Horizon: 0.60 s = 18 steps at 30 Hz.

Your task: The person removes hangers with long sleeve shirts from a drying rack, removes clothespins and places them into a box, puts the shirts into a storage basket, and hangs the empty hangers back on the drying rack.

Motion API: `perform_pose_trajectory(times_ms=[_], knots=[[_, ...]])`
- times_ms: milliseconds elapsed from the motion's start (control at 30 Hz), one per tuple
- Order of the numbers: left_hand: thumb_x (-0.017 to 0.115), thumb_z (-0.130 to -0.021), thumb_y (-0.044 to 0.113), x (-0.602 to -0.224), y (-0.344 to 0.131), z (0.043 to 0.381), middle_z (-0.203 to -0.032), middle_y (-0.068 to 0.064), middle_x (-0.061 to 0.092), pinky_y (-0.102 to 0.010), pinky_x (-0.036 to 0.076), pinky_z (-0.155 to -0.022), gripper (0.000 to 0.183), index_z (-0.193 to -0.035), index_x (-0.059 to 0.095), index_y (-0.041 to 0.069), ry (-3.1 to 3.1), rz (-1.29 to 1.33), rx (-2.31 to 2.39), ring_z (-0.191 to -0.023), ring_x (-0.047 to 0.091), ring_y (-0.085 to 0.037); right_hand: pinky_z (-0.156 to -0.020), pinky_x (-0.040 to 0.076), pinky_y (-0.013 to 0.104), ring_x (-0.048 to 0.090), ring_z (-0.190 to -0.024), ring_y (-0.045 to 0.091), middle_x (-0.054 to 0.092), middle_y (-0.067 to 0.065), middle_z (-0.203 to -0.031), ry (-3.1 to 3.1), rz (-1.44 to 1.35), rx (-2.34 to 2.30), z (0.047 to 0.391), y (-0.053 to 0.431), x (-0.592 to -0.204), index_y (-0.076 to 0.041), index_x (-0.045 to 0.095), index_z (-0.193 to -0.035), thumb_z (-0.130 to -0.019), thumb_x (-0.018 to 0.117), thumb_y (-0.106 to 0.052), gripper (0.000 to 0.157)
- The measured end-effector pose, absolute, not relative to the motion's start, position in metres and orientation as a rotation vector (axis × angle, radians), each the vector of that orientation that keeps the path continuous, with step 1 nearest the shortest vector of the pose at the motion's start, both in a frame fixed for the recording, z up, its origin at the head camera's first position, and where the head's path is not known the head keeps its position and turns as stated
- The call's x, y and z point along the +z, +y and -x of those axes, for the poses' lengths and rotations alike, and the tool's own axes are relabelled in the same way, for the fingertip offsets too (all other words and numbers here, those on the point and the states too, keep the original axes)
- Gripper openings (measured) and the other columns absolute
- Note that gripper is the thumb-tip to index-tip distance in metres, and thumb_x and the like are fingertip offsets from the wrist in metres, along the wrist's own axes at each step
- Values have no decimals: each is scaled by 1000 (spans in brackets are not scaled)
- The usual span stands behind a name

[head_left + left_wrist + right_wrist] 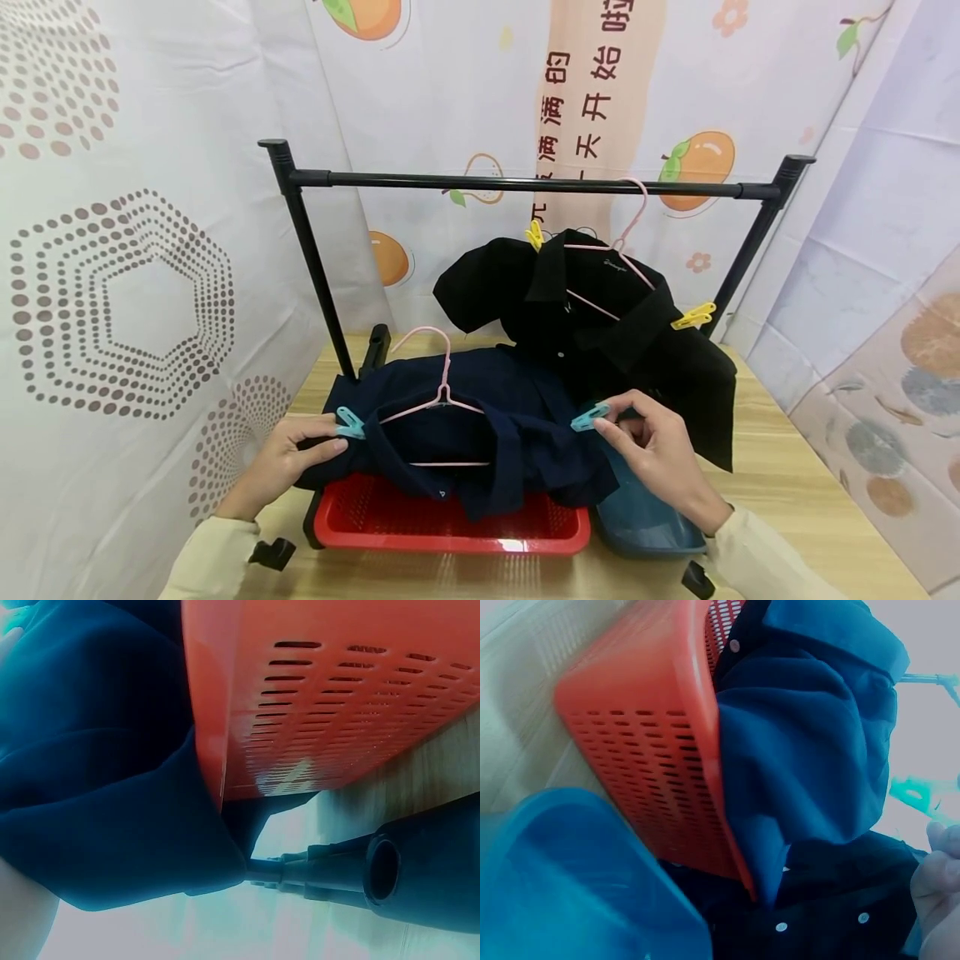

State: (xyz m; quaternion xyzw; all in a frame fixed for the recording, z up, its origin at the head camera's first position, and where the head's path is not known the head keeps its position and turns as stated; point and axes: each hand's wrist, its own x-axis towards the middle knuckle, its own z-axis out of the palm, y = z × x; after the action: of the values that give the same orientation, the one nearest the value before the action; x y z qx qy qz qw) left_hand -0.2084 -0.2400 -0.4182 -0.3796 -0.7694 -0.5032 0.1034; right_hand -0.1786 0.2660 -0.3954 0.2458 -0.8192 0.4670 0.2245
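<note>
A navy shirt lies over the red basket, with a pink hanger inside its collar. My left hand is at the shirt's left shoulder, its thumb and fingers pinching a light-blue clothespin. On the other shoulder, my right hand pinches a second light-blue clothespin between thumb and forefinger. In the right wrist view, part of the right hand shows at the edge near the navy sleeve.
A black shirt hangs from the black rack bar on another pink hanger, with yellow clothespins at its shoulders. The red basket stands in front, beside a blue bin on the wooden table.
</note>
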Motion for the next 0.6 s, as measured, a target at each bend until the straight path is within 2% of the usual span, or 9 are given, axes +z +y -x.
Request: perform_pose_trajectory(times_ms=[100, 367, 600], knots=[[67, -87, -17, -418, -240, 208, -92, -3, 73, -23, 53, -79, 33, -103, 80, 8, -2269, 1125, -1475, -82, 63, -11, -41, 35, 22, 47, -48, 5, 56, -1, -82, -2279, -640, 1273, 178, 268, -397, -17, 67, -108, -92, 76, -2, 24], [69, -88, -15, -418, -240, 205, -102, -3, 76, -23, 53, -85, 31, -103, 81, 9, -2298, 1065, -1486, -90, 69, -10, -45, 39, 23, 52, -51, 7, 61, -3, -91, -2325, -582, 1246, 179, 274, -404, -18, 68, -110, -95, 75, -7, 20], [71, -86, -14, -421, -241, 206, -105, -9, 77, -19, 49, -96, 32, -104, 82, 10, -2290, 1022, -1461, -107, 69, -9, -47, 40, 23, 53, -52, 8, 64, -4, -95, -2318, -560, 1229, 180, 281, -409, -18, 69, -111, -94, 75, -5, 22]])
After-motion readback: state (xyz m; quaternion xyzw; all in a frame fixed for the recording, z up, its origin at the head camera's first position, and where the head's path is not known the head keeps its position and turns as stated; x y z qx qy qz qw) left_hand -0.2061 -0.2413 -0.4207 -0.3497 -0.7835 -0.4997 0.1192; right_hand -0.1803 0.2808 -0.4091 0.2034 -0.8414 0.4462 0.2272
